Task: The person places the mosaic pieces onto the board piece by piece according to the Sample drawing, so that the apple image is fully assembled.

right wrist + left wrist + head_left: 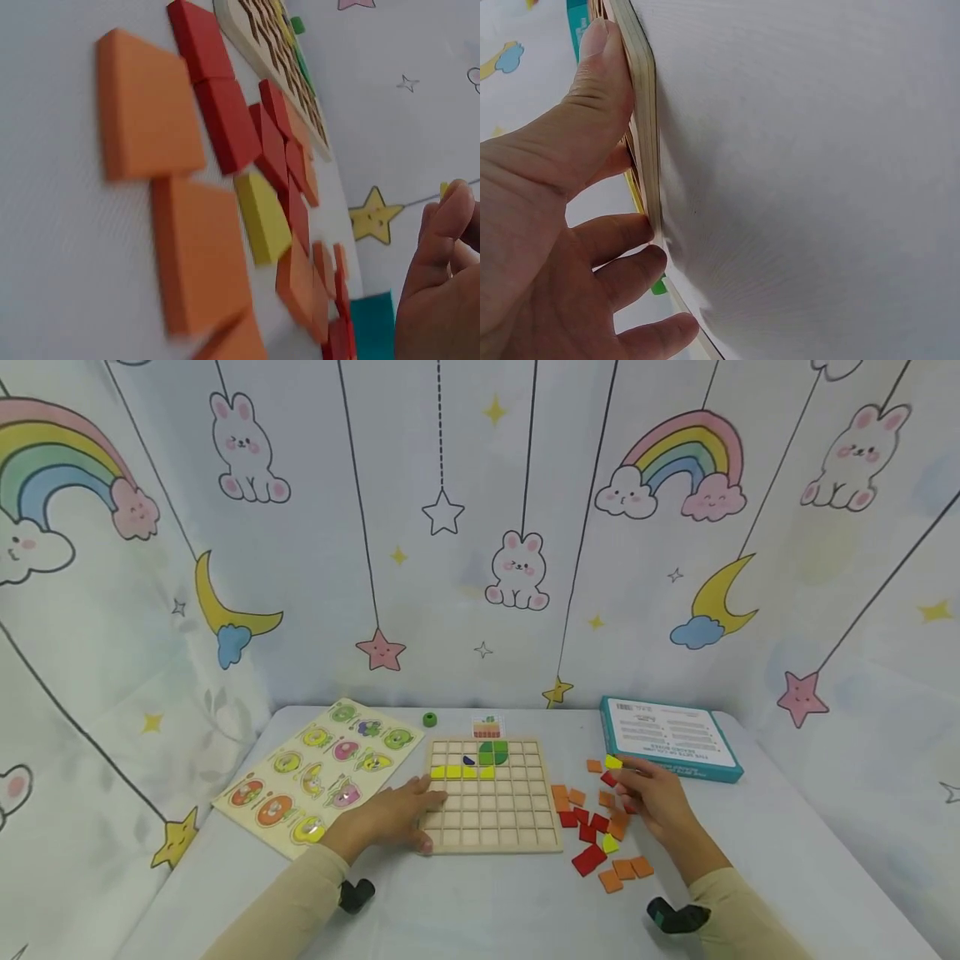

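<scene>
Nearest the head camera, two beige sleeves are reaching in over the white table (465, 910). The left hand (390, 817) is lying against the near-left corner of the wooden grid board (491, 795); in the left wrist view its thumb (600, 82) is pressing straight along the board's edge while the other fingers are curling loosely beside it, steadying rather than gripping.

The right hand (652, 797) is hovering over the scatter of loose tiles (600, 827), red, orange and a few yellow, lying just right of the board. Its fingertips are gathering near a yellow tile (613, 762) at the far edge of the pile; whether they are pinching it I cannot tell.

The tiles are looking thin, flat, stiff and light, probably wood; they are likely sliding easily on the smooth table, so each is best taken by opposite edges between thumb and forefinger.

Farther on, yellow and green tiles are sitting in the board's far rows. Left of it a fruit peg puzzle (318, 772) is lying flat, and beyond the pile a teal box (667, 739) is resting near the cartoon backdrop.
</scene>
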Demonstrator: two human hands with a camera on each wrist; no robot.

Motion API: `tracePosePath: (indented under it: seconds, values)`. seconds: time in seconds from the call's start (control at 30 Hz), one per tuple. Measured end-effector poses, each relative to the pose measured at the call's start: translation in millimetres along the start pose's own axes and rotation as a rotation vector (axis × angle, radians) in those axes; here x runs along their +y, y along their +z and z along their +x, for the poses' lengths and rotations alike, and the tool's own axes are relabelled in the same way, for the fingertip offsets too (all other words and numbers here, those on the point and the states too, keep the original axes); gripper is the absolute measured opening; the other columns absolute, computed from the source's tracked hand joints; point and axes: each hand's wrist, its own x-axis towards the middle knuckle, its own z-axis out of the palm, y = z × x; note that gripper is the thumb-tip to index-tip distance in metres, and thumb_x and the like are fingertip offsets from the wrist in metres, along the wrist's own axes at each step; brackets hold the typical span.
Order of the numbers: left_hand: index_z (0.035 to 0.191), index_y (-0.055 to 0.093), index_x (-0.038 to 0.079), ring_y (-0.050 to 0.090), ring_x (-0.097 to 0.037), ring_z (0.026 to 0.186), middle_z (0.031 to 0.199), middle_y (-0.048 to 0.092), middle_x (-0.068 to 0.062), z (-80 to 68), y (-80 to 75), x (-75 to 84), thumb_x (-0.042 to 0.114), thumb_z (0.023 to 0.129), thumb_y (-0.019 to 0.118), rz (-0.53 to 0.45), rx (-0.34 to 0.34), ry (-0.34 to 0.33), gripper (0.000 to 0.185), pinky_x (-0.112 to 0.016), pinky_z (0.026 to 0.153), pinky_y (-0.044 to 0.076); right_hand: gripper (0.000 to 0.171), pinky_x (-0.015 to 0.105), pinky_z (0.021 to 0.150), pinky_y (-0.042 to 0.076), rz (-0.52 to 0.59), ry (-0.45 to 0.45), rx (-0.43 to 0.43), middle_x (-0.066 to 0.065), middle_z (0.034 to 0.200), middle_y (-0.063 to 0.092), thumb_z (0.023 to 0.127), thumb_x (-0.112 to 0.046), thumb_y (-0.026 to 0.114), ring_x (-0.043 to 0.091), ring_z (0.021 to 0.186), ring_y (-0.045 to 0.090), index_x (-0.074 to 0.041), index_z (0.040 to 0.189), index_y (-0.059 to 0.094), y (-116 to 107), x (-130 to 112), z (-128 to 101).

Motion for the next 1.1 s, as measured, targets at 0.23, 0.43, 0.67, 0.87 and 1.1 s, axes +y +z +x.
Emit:
tracePosePath:
  seconds: [0.23, 0.43, 0.67, 0.87, 1.1]
  values:
    - [0.151, 0.050, 0.027, 0.025, -0.031, 0.155, 0.167, 0.031, -0.009, -1.5, 0.9, -1.1, 0.040, 0.078, 0.086, 0.018, 0.008, 0.012, 0.082, -0.059, 0.122, 0.025, 0.050, 0.019, 0.061, 0.054, -0.016, 0.043, -0.087, 0.008, 0.090, 0.067, 0.098, -0.018, 0.069, 0.014, 0.065, 0.060, -0.010, 0.145, 0.053, 74.4, -1.5, 32.0]
    - [0.152, 0.049, 0.028, 0.024, -0.032, 0.155, 0.167, 0.029, -0.009, -0.1, 2.8, -3.5, 0.040, 0.079, 0.085, 0.013, 0.003, 0.016, 0.082, -0.060, 0.122, 0.025, 0.041, 0.021, 0.052, 0.047, -0.217, -0.101, -0.186, 0.010, 0.079, 0.064, 0.095, -0.005, 0.067, 0.014, 0.059, 0.056, 0.003, 0.135, 0.060, 128.4, 5.9, 43.5]
    - [0.152, 0.049, 0.027, 0.024, -0.032, 0.155, 0.167, 0.028, -0.009, -1.0, 3.8, -4.3, 0.039, 0.078, 0.086, 0.001, 0.006, 0.012, 0.083, -0.061, 0.122, 0.024, 0.037, 0.027, 0.061, 0.050, -0.528, -0.196, -0.155, 0.009, 0.095, 0.069, 0.088, -0.007, 0.075, 0.016, 0.070, 0.058, -0.002, 0.124, 0.070, 152.7, 10.7, 46.2]
    - [0.152, 0.050, 0.028, 0.024, -0.031, 0.155, 0.167, 0.029, -0.008, -1.0, 4.8, -4.8, 0.040, 0.078, 0.086, -0.005, 0.003, 0.011, 0.083, -0.060, 0.122, 0.024, 0.036, 0.034, 0.074, 0.055, -0.622, -0.242, -0.139, 0.010, 0.104, 0.069, 0.086, -0.010, 0.076, 0.023, 0.088, 0.063, -0.006, 0.121, 0.072, 156.7, 16.9, 47.2]
    - [0.152, 0.049, 0.028, 0.024, -0.031, 0.155, 0.167, 0.029, -0.009, -1.1, 3.7, -4.4, 0.040, 0.078, 0.086, 0.004, 0.007, 0.015, 0.083, -0.060, 0.122, 0.024, 0.039, 0.031, 0.072, 0.053, -0.493, -0.156, -0.102, 0.011, 0.106, 0.064, 0.092, -0.015, 0.074, 0.022, 0.089, 0.060, -0.008, 0.130, 0.067, 140.7, 6.5, 42.0]
